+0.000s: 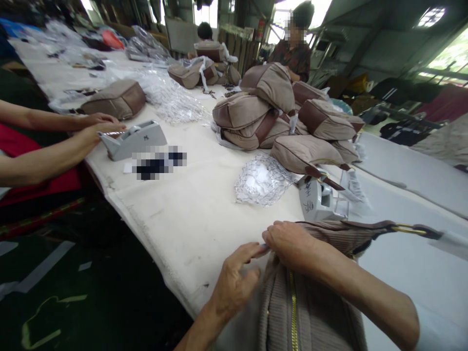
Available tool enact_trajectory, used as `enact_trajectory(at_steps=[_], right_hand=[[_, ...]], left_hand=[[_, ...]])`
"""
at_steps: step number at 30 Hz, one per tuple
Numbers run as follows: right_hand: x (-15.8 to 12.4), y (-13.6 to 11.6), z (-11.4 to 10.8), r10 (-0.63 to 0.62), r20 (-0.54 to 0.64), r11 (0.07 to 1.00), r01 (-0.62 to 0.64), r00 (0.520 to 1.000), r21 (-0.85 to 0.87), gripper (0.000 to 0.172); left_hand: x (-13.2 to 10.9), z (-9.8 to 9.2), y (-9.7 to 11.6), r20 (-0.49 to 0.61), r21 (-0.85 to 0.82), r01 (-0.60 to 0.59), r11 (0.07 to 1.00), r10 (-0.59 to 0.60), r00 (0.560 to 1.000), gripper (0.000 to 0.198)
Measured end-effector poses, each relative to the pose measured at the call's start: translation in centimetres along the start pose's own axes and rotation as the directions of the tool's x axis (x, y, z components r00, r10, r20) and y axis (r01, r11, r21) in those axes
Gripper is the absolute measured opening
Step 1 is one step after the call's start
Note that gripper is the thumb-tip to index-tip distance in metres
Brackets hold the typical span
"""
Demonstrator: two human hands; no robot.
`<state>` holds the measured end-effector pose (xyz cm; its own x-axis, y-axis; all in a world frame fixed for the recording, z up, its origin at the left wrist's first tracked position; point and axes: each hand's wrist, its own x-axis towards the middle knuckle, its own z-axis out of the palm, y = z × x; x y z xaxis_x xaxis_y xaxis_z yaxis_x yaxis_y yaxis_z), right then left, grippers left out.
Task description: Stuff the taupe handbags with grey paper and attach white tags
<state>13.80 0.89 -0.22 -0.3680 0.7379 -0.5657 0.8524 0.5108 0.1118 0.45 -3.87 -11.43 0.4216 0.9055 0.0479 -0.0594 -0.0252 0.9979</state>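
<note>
Right hand (288, 243), fingers curled, grips the upper edge of a ribbed taupe bag (321, 312), which occupies the near end of the pale table (175, 209), its brass zipper (294, 312) facing the viewer. Left hand (236, 278) is open, thumb spread from the fingers, its fingertips close beside the right hand; whether they touch the bag cannot be told. Beyond lie a tape dispenser (310, 200), crumpled clear plastic (260, 183) and a heap of similar bags (252, 117). At left, a co-worker's hands (104, 126) adjoin a second dispenser (141, 141).
</note>
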Motion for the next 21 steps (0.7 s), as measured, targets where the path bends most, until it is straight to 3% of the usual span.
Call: enact_trajectory(at_steps=[3, 6, 9, 12, 14, 16, 18, 19, 20, 21], right_hand=[[0.1, 0.3, 0.4, -0.022, -0.028, 1.000, 0.022, 0.999, -0.008, 0.019], [0.7, -0.1, 1.0, -0.050, -0.062, 0.999, 0.049, 0.997, -0.015, 0.015], [1.2, -1.1, 1.1, -0.061, -0.102, 0.998, 0.061, 0.993, 0.002, 0.013], [-0.4, -2.2, 0.6, -0.038, -0.159, 0.998, 0.044, 0.986, 0.035, 0.013], [-3.2, -2.4, 0.4, -0.056, -0.288, 0.988, 0.094, 0.956, 0.121, 0.014], [-6.8, -1.7, 1.2, -0.073, -0.511, 0.921, 0.254, 0.856, 0.295, 0.016], [-10.2, 0.4, 3.2, 0.060, -0.662, 0.757, 0.399, 0.747, 0.518, 0.015], [-11.4, 2.0, 4.7, 0.212, -0.629, 0.659, 0.365, 0.748, 0.657, 0.014], [-12.1, 4.0, 6.4, 0.395, -0.521, 0.545, 0.264, 0.756, 0.796, 0.015], [-12.4, 6.2, 8.1, 0.605, -0.392, 0.424, 0.136, 0.693, 0.895, 0.017]], left_hand=[[1.0, -0.8, 0.6, -0.101, 0.037, 0.169, 0.985, -0.165, 0.981, 0.040], [2.1, -0.7, 1.5, -0.047, 0.193, 0.152, 0.969, -0.146, 0.988, 0.023], [2.3, -0.6, 2.1, 0.006, 0.237, 0.151, 0.960, -0.157, 0.988, 0.023], [1.8, -0.9, 2.1, -0.016, 0.291, 0.170, 0.942, -0.173, 0.985, 0.022], [1.6, -1.2, 1.8, -0.023, 0.296, 0.174, 0.939, -0.175, 0.984, 0.025], [1.5, -1.3, 1.5, -0.001, 0.283, 0.218, 0.934, -0.227, 0.974, 0.028], [1.4, -1.4, 1.3, 0.013, 0.286, 0.285, 0.915, -0.301, 0.954, 0.032], [1.5, -1.3, 1.3, 0.012, 0.293, 0.311, 0.904, -0.329, 0.944, 0.033], [1.5, -1.3, 1.3, 0.009, 0.296, 0.327, 0.897, -0.345, 0.939, 0.034], [1.5, -1.2, 1.3, 0.008, 0.295, 0.333, 0.895, -0.351, 0.936, 0.035]])
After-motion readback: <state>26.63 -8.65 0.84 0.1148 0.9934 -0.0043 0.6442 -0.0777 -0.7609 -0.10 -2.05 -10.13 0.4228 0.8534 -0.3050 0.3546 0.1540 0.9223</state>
